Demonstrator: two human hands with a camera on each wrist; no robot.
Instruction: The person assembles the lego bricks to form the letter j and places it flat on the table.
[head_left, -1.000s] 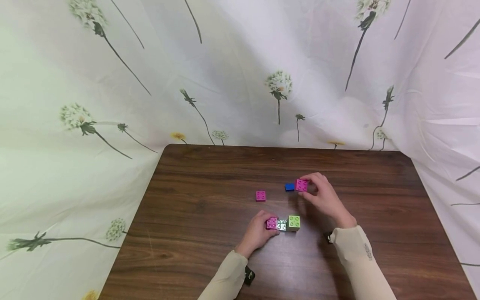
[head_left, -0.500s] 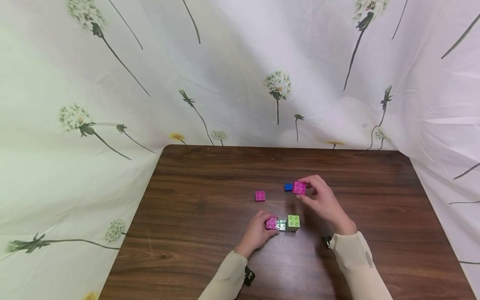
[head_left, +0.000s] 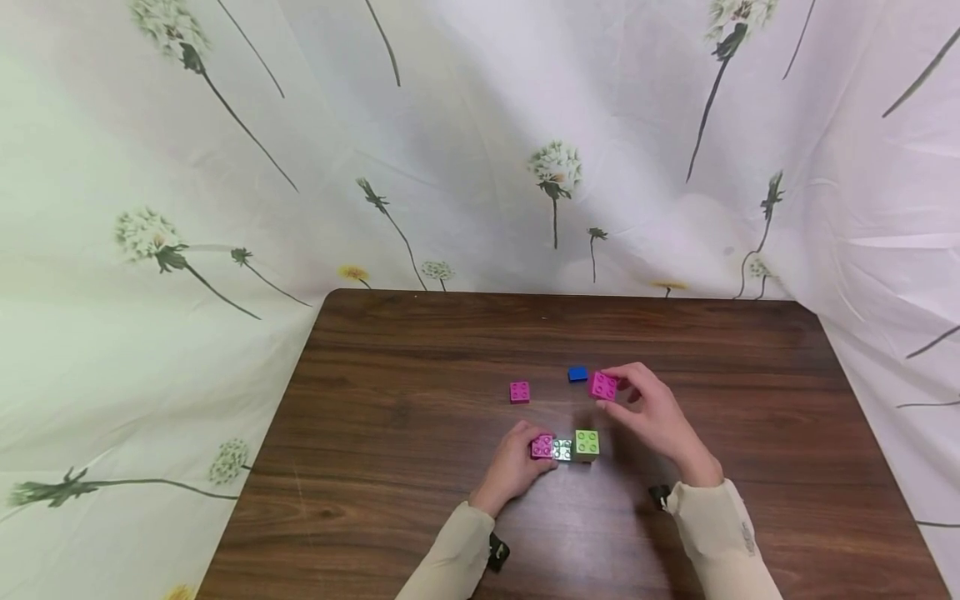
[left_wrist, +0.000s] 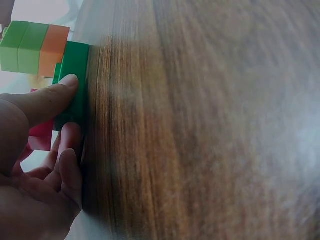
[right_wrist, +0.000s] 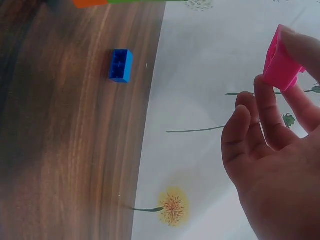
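Observation:
My left hand grips a small toy-brick build on the table, thumb and fingers on either side of its dark green base brick. One magenta brick sits on the base's left end. At the right end stand an orange brick and light green bricks on top; bare studs show between. Above the table, my right hand pinches a bright pink brick by its sides, slightly tilted. In the right wrist view this pink brick is partly hidden by the thumb.
Beyond the build lies a loose magenta brick. A blue brick rests near the held pink one, its hollow underside facing the right wrist camera. The brown wooden table meets a white dandelion-print cloth at its far edge.
My right hand has drawn the pink brick nearer to me and tilted it, which opens a gap to the blue brick. The left hand and the build stay in place.

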